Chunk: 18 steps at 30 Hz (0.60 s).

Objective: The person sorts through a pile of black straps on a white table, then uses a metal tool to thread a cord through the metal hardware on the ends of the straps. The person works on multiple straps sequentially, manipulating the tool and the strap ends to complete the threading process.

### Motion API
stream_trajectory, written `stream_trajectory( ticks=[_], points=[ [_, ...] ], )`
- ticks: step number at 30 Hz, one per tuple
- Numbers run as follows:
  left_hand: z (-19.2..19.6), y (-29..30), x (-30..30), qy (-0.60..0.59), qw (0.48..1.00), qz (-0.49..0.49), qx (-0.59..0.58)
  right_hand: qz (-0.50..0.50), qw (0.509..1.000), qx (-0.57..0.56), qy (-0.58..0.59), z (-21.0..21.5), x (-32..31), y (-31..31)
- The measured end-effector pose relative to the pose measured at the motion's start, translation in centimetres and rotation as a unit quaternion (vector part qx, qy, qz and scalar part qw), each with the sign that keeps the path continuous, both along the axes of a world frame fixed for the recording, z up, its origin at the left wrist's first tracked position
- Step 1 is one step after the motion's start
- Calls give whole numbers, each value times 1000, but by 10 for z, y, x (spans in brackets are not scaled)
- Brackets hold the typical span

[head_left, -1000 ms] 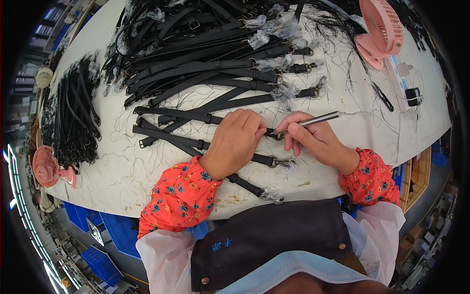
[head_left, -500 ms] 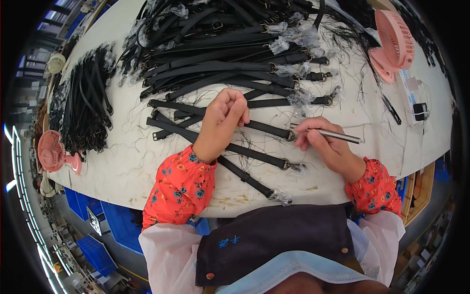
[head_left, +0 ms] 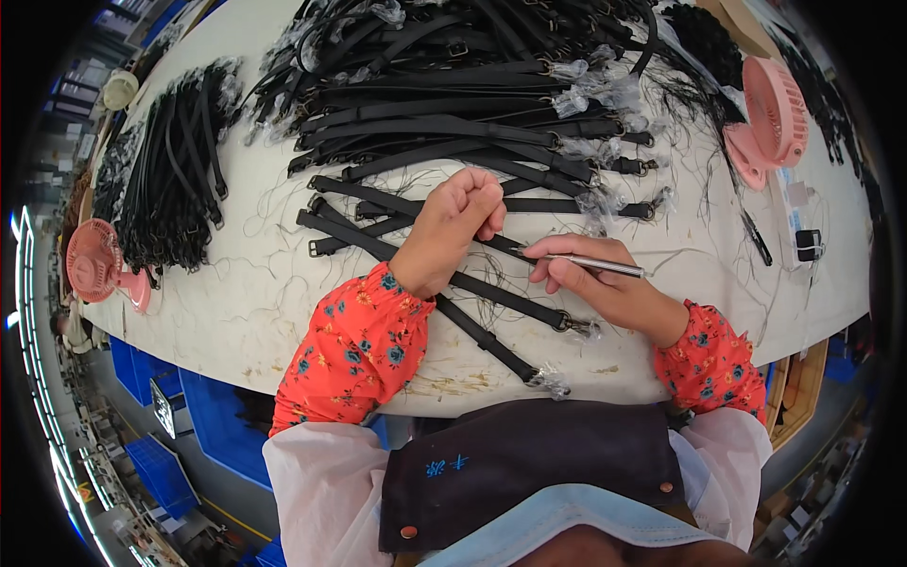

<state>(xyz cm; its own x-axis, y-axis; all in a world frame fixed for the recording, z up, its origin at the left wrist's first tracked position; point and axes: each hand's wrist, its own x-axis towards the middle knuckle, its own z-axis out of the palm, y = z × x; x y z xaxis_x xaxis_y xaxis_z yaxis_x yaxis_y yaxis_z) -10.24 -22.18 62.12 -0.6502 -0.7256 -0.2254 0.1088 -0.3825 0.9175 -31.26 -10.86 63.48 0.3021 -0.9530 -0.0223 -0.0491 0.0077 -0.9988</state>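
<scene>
My left hand (head_left: pixel 446 229) is closed, fingertips and thumb pressed together over a black leather strap (head_left: pixel 378 199). Whatever they may pinch is hidden. In my right hand (head_left: pixel 605 288) is a slim silver pen-shaped metal tool (head_left: pixel 605 266), gripped between thumb and fingers. Its tip points left, close to the strap's right part, whose end my right fingers cover. Nearer to me, two more black straps, an upper one (head_left: pixel 515 301) and a lower one (head_left: pixel 477 334), lie slanted, with clear plastic wrap (head_left: pixel 549 381) around the lower one's end. Loose dark threads lie between them.
A big heap of black straps (head_left: pixel 425 94) with wrapped buckles covers the table's far side. Another bundle (head_left: pixel 175 180) lies left. Pink fans stand left (head_left: pixel 98 265) and right (head_left: pixel 775 113). A black-handled tool (head_left: pixel 756 238) and power strip (head_left: pixel 792 203) lie right. Blue crates (head_left: pixel 219 425) stand below.
My right hand with the silver tool has moved left, closer to my left hand, and its tip now sits by the strap. My left hand stays closed above the strap. The whole view has shifted slightly.
</scene>
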Motion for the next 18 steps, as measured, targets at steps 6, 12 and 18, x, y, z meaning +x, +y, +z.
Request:
stream_trajectory(
  ticks=[6, 12, 18],
  points=[
    [-2, -4, 4, 23, 999, 11, 36, 14, 1000, -19, 20, 0, 1, -3],
    [12, -15, 14, 5, 998, 45, -34, 24, 998, -52, 20, -1, 0, -3],
    [11, -23, 21, 51, 997, 54, 6, 34, 988, -116, 92, -3, 0, -5]
  ],
)
